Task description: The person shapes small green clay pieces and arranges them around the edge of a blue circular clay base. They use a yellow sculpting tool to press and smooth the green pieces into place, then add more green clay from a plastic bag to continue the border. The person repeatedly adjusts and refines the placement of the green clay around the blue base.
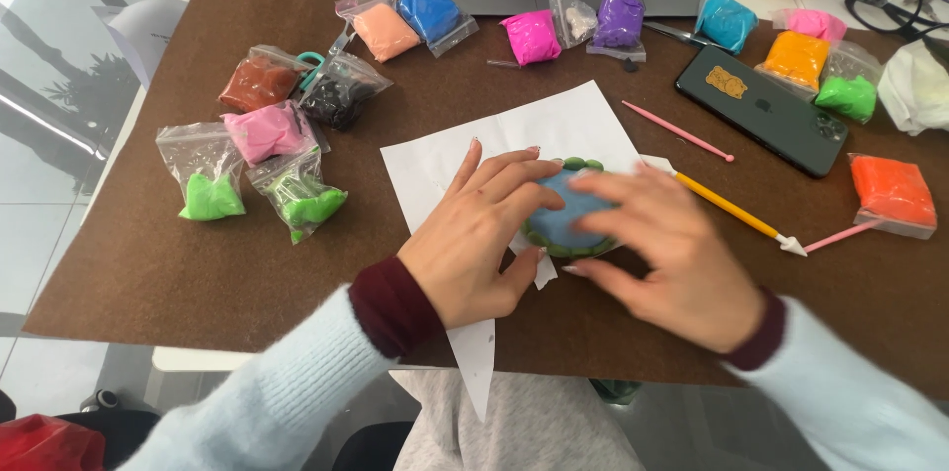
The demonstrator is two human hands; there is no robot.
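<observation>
A single head-worn camera looks steeply down from close above the near edge of the worktop (pixel 148 263), facing its far side.

A white table (pixel 183 360) is covered by a brown felt mat (pixel 178 263). To the left, a glossy grey tiled floor (pixel 49 135) is seen, on which daylight and the shapes of palm trees are reflected. Something red (pixel 44 443) is glimpsed at the lower left corner.

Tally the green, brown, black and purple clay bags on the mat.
Green bags: 3
Brown bag: 1
Black bag: 1
Purple bag: 1
Total: 6
</observation>
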